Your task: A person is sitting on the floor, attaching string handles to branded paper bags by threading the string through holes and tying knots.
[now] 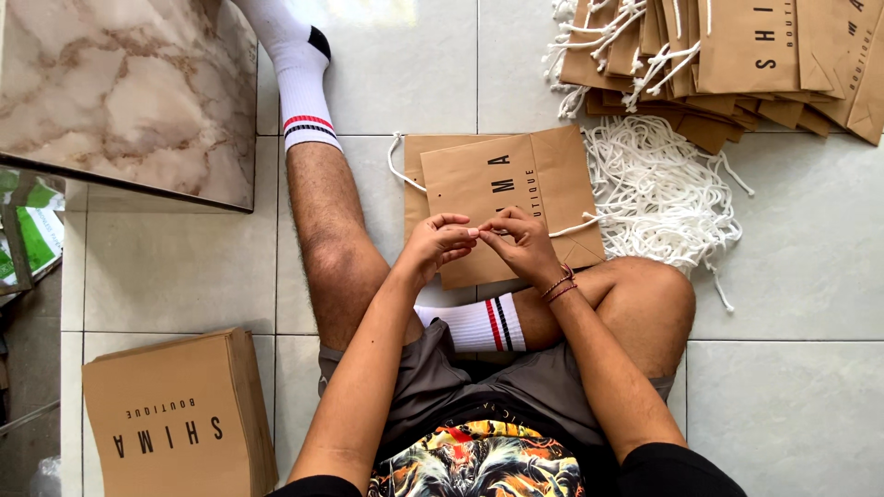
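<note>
A flat brown paper bag (497,184) lies on the white tiled floor between my legs, on top of another like it. My left hand (436,243) and my right hand (521,241) meet over its near edge, fingertips pinched together on a white cord (573,225) that runs off to the right toward the rope pile. A second white cord loop (398,164) sticks out at the bag's left side. What the fingertips do to the cord is hidden by the fingers.
A loose heap of white cords (658,189) lies right of the bag. Behind it is a stack of brown bags with handles (737,55). Another stack of flat brown bags (175,419) sits at the lower left. A marble-topped table (129,92) stands at the upper left.
</note>
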